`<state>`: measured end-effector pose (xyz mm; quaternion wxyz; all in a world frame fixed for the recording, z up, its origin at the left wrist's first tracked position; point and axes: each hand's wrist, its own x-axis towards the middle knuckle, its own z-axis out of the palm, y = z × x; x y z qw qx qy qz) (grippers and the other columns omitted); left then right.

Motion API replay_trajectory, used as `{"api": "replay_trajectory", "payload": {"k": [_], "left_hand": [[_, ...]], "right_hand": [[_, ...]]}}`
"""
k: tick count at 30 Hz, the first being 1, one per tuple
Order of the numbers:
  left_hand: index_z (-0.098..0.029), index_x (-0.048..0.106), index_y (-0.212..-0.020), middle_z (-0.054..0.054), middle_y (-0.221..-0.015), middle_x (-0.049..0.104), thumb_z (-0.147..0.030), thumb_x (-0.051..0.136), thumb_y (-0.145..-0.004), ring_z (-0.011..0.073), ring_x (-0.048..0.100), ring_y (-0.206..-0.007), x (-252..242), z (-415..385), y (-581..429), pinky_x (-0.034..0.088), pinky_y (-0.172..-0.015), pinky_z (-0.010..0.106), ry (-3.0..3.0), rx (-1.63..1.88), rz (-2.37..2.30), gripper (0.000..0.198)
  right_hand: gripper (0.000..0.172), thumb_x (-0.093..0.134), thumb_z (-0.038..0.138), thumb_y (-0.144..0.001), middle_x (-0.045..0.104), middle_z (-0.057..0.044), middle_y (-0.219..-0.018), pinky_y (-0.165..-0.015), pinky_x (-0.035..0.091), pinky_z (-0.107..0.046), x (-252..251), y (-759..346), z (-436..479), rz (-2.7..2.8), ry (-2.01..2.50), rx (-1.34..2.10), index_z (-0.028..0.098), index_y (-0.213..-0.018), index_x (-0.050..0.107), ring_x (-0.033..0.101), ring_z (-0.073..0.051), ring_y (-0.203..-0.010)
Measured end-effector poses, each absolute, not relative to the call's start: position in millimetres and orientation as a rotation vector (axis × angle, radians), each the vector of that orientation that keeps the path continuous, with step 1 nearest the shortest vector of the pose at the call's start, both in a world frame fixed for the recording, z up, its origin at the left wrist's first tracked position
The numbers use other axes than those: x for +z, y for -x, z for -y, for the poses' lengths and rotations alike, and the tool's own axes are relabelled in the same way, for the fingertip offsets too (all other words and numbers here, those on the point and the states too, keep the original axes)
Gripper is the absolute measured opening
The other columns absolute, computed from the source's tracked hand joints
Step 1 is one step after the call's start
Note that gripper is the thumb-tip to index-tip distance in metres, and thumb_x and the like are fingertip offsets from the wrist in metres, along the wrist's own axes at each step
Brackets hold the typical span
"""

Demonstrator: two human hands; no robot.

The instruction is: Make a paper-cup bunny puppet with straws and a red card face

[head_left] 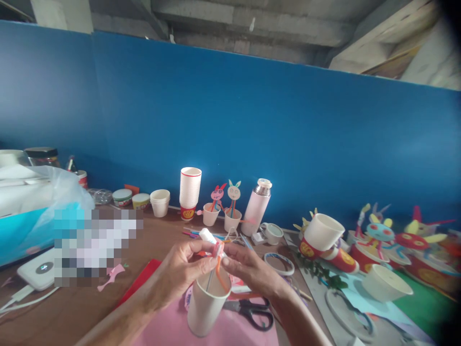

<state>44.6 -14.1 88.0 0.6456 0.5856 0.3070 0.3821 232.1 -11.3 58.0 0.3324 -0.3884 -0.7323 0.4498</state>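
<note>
My left hand point(190, 262) and my right hand point(248, 264) meet over the mouth of a white paper cup point(207, 310). Both sets of fingers are pinched on a small reddish-white piece point(218, 250), mostly covered by them. An orange strip point(221, 276) and a thin grey stick hang from it into the cup. A white tube-like thing point(207, 235) pokes up behind the left fingertips; whether it is held, I cannot tell. The cup stands upright on pink paper point(237, 329). Black-handled scissors point(252, 307) lie right of the cup.
Behind the hands stand a cup stack point(190, 187), two cups with paper animal figures point(217, 194) and a pink thermos point(256, 206). A tape roll point(279, 264) lies to the right, near more cup figures point(380, 231). At left are a power bank point(38, 269) and plastic bag point(68, 187).
</note>
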Motion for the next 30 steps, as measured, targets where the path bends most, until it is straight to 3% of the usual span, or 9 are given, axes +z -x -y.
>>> {"api": "replay_trajectory", "payload": {"k": [4, 11, 14, 17, 20, 26, 30], "left_hand": [[-0.017, 0.067, -0.096, 0.007, -0.097, 0.067, -0.024, 0.062, -0.073, 0.0239, 0.054, -0.102, 90, 14, -43, 0.042, -0.085, 0.03, -1.378, 0.884, -0.699, 0.025], [-0.016, 0.067, -0.098, 0.007, -0.093, 0.068, -0.024, 0.061, -0.075, 0.0211, 0.06, -0.088, 86, 17, -45, 0.044, -0.08, 0.03, -1.376, 0.839, -0.694, 0.025], [-0.016, 0.066, -0.099, 0.007, -0.091, 0.068, -0.026, 0.06, -0.075, 0.0218, 0.06, -0.088, 82, 15, -46, 0.045, -0.077, 0.03, -1.381, 0.832, -0.716, 0.027], [-0.016, 0.066, -0.099, 0.007, -0.092, 0.067, -0.029, 0.06, -0.074, 0.0221, 0.059, -0.089, 81, 13, -45, 0.045, -0.077, 0.03, -1.412, 0.862, -0.731, 0.028], [-0.016, 0.067, -0.095, 0.007, -0.092, 0.067, -0.03, 0.06, -0.075, 0.0218, 0.058, -0.089, 84, 15, -44, 0.045, -0.077, 0.029, -1.447, 0.865, -0.741, 0.026], [-0.016, 0.069, -0.09, 0.006, -0.086, 0.068, -0.03, 0.063, -0.071, 0.022, 0.059, -0.086, 90, 18, -47, 0.045, -0.076, 0.029, -1.457, 0.869, -0.752, 0.025], [-0.017, 0.071, -0.085, 0.004, -0.074, 0.068, -0.032, 0.064, -0.069, 0.0203, 0.06, -0.078, 83, 17, -51, 0.045, -0.076, 0.029, -1.524, 0.909, -0.82, 0.023]], "right_hand": [[0.04, 0.039, 0.048, -0.085, 0.061, -0.005, -0.089, -0.077, 0.041, -0.031, 64, -230, 12, 1.955, 0.953, 1.165, 0.016, -0.093, 0.063, 0.053, -0.018, -0.084], [0.024, 0.056, 0.04, -0.077, 0.061, -0.003, -0.094, -0.082, 0.039, -0.032, 66, -232, 13, 1.971, 1.047, 1.009, 0.017, -0.082, 0.062, 0.054, -0.019, -0.087], [0.029, 0.058, 0.043, -0.075, 0.061, -0.004, -0.095, -0.082, 0.04, -0.033, 68, -232, 16, 1.952, 1.117, 1.022, 0.017, -0.089, 0.062, 0.054, -0.021, -0.089], [0.037, 0.045, 0.046, -0.083, 0.059, -0.005, -0.101, -0.085, 0.04, -0.034, 74, -231, 19, 1.98, 1.04, 1.119, 0.018, -0.102, 0.06, 0.053, -0.021, -0.094], [0.039, 0.036, 0.044, -0.088, 0.06, -0.005, -0.1, -0.085, 0.04, -0.033, 78, -230, 19, 2.005, 0.923, 1.165, 0.018, -0.1, 0.063, 0.053, -0.019, -0.091], [0.026, 0.05, 0.036, -0.083, 0.061, -0.004, -0.092, -0.082, 0.04, -0.031, 72, -231, 15, 2.033, 0.987, 1.036, 0.017, -0.087, 0.065, 0.054, -0.018, -0.086], [0.022, 0.061, 0.033, -0.074, 0.061, -0.004, -0.09, -0.082, 0.04, -0.032, 64, -232, 14, 2.008, 1.12, 0.876, 0.019, -0.09, 0.064, 0.054, -0.02, -0.086]]}}
